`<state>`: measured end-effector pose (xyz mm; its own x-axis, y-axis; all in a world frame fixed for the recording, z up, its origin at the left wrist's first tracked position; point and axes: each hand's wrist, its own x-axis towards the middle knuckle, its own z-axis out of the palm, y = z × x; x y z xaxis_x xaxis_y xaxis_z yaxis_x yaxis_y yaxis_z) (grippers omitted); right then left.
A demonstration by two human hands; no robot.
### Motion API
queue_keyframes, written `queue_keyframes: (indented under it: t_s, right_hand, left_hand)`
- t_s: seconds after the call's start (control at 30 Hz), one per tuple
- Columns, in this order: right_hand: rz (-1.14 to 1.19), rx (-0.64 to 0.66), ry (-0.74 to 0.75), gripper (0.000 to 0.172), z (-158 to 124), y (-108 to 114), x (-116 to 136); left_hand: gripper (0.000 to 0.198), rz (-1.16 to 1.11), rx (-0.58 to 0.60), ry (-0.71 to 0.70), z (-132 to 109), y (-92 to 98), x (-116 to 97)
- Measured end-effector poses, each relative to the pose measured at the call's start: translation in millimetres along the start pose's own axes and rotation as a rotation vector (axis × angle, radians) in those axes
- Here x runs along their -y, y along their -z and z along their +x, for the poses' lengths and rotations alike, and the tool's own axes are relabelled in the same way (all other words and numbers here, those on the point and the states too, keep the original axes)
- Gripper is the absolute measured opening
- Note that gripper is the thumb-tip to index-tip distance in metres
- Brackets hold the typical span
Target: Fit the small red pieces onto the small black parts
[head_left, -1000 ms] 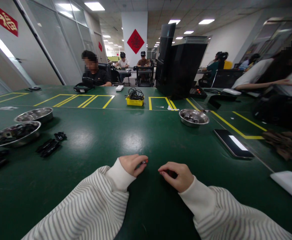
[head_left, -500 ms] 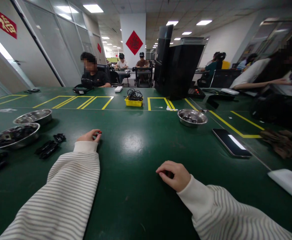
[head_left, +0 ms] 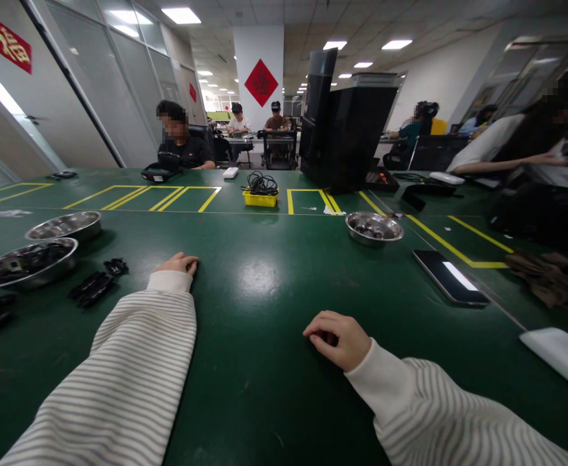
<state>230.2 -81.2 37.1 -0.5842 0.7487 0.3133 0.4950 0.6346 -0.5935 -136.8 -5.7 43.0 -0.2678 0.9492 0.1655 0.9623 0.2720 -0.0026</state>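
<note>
My left hand (head_left: 177, 263) rests on the green table (head_left: 254, 362), back of the hand up and fingers curled together. What they hold, if anything, is hidden. Nearest to it on the left lie black plastic parts (head_left: 92, 288) and a smaller black piece (head_left: 116, 266). My right hand (head_left: 340, 338) lies on its side on the table, thumb and fingertips pinched together with a dark gap behind them. Anything between those tips is too small to make out. Beyond this hand, to the right, is a phone (head_left: 450, 278) with a bright reflection on its screen.
Metal bowls (head_left: 65, 226) stand at left, one holding black parts (head_left: 31, 259). A smaller metal bowl (head_left: 374, 230) with small parts is at right. A yellow box (head_left: 260, 199) of cables and a tall black case (head_left: 361, 136) stand farther back. Co-workers sit around.
My left hand has turned palm down, and the thumb-and-finger pinch that showed before is now hidden. My right hand has stayed in place.
</note>
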Motion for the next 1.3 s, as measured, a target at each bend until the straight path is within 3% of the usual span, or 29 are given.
queue_keyframes:
  t_s: [0.57,0.83,1.07,1.3]
  right_hand:
    - [0.029,0.013,0.001,0.014,0,0,-1]
    - [0.032,0.031,-0.007,0.014,0,1,0]
    - [0.015,0.051,-0.006,0.015,0,1,0]
    - [0.023,0.046,-0.008,0.015,0,0,-1]
  left_hand:
    - [0.036,0.059,0.149,0.0,7,-0.3,4]
    - [0.044,-0.005,0.073,0.008,-1,-5.2,3]
    - [0.028,-0.045,0.028,0.026,-4,2.7,-4]
    - [0.031,-0.046,0.016,0.041,-7,7.2,-6]
